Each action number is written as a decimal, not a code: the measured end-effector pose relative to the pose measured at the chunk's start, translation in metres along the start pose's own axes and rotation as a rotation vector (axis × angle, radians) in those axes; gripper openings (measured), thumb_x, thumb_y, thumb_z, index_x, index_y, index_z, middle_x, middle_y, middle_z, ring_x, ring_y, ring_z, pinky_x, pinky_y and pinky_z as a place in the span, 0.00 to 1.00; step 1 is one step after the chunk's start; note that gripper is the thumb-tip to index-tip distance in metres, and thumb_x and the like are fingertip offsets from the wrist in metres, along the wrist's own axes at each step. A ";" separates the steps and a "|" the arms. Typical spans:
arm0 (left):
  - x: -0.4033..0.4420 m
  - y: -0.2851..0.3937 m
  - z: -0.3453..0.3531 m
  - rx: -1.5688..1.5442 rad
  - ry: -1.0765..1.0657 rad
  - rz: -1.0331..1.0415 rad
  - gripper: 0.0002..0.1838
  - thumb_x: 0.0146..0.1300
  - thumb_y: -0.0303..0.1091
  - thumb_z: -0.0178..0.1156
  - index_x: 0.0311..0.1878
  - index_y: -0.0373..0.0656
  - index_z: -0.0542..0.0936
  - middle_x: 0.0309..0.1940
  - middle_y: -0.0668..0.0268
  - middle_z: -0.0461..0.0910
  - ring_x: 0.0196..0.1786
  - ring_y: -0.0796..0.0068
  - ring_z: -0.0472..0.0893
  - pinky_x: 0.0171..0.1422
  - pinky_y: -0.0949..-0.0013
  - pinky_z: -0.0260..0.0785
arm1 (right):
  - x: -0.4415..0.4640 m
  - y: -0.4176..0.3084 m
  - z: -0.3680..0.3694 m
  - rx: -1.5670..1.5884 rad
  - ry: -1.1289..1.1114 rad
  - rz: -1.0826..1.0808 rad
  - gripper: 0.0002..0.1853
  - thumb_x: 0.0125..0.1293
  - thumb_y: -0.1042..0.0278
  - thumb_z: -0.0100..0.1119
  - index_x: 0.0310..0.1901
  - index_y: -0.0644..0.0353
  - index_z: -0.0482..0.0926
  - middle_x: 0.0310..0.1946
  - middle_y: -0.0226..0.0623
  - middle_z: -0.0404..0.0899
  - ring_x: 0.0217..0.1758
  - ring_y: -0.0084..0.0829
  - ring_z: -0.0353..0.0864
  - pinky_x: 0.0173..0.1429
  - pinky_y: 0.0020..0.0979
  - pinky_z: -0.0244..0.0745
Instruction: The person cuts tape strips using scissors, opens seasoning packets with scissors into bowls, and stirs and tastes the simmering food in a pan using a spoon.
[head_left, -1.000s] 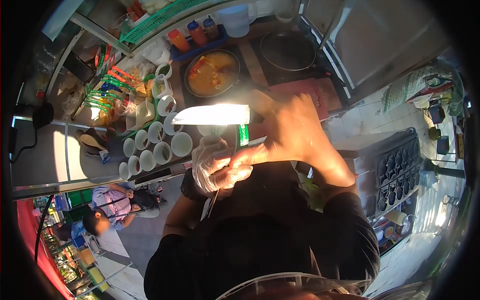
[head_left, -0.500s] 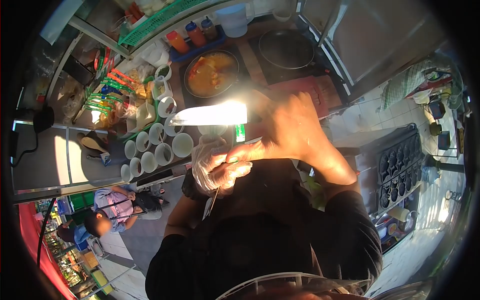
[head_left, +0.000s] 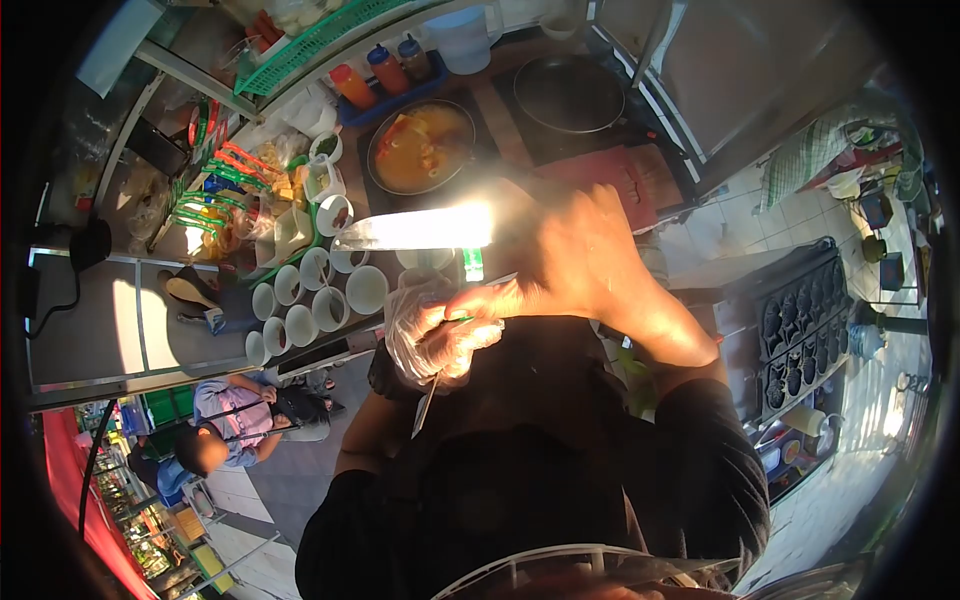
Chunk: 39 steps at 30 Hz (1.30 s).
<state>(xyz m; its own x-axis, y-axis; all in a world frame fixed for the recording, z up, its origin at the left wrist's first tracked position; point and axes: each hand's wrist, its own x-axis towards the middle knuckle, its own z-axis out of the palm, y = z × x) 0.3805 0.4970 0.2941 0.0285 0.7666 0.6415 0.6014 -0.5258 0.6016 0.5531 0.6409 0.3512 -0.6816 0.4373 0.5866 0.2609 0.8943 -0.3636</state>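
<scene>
My left hand (head_left: 435, 335), in a clear plastic glove, is closed in front of my chest. A thin blade-like or stick-like piece (head_left: 425, 405) sticks out below it. My bare right hand (head_left: 575, 255) bends in from the right, and its thumb reaches the gloved fingers. At its fingers is a long, pale, shiny thing (head_left: 415, 228) with a tapered left end, washed out by sunlight; whether it is a packet or a blade I cannot tell. A green marked piece (head_left: 472, 263) shows just below it. Glare hides most of the right fingertips.
Ahead, a pan (head_left: 422, 147) holds orange liquid with pieces in it; a dark flat pan (head_left: 568, 95) stands beside it. Several white cups (head_left: 366, 290) line the counter at left. Sauce bottles (head_left: 388, 69) sit in a blue tray. A moulded griddle (head_left: 800, 325) is at right; a seated person (head_left: 235, 415) is below left.
Both hands stay together almost unmoved. The pale thing has tilted slightly and looks less washed out. More of the thin piece below my left hand shows. The view has shifted a little.
</scene>
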 end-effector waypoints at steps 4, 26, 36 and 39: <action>-0.011 0.003 -0.001 -0.161 -0.100 -0.300 0.15 0.42 0.33 0.76 0.38 0.55 0.89 0.39 0.67 0.85 0.34 0.65 0.84 0.40 0.58 0.74 | 0.001 -0.004 -0.005 0.012 -0.007 0.039 0.49 0.46 0.11 0.65 0.33 0.63 0.77 0.19 0.39 0.76 0.21 0.43 0.82 0.24 0.40 0.73; -0.023 0.010 0.023 0.008 0.096 0.179 0.02 0.61 0.33 0.69 0.36 0.48 0.88 0.30 0.66 0.81 0.28 0.70 0.80 0.32 0.68 0.70 | -0.013 0.000 0.011 0.075 -0.039 -0.027 0.45 0.57 0.13 0.55 0.28 0.61 0.80 0.14 0.45 0.75 0.20 0.49 0.81 0.25 0.43 0.73; -0.042 0.008 0.021 -0.119 -0.013 -0.215 0.11 0.53 0.28 0.72 0.40 0.53 0.89 0.30 0.68 0.85 0.33 0.66 0.83 0.48 0.58 0.73 | -0.014 -0.007 -0.001 0.071 -0.086 0.033 0.50 0.48 0.09 0.60 0.35 0.64 0.77 0.18 0.44 0.78 0.22 0.46 0.83 0.25 0.41 0.74; -0.041 0.013 0.022 0.006 0.030 0.059 0.10 0.56 0.28 0.72 0.40 0.57 0.87 0.36 0.71 0.80 0.37 0.67 0.81 0.47 0.57 0.73 | -0.010 -0.007 -0.007 0.022 -0.126 0.028 0.50 0.47 0.10 0.61 0.34 0.65 0.76 0.19 0.43 0.78 0.22 0.45 0.84 0.25 0.41 0.74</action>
<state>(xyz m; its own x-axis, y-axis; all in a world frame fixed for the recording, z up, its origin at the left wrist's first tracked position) 0.4046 0.4668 0.2646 0.0401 0.7225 0.6902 0.6042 -0.5677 0.5592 0.5630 0.6307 0.3529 -0.7550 0.4456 0.4811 0.2672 0.8790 -0.3948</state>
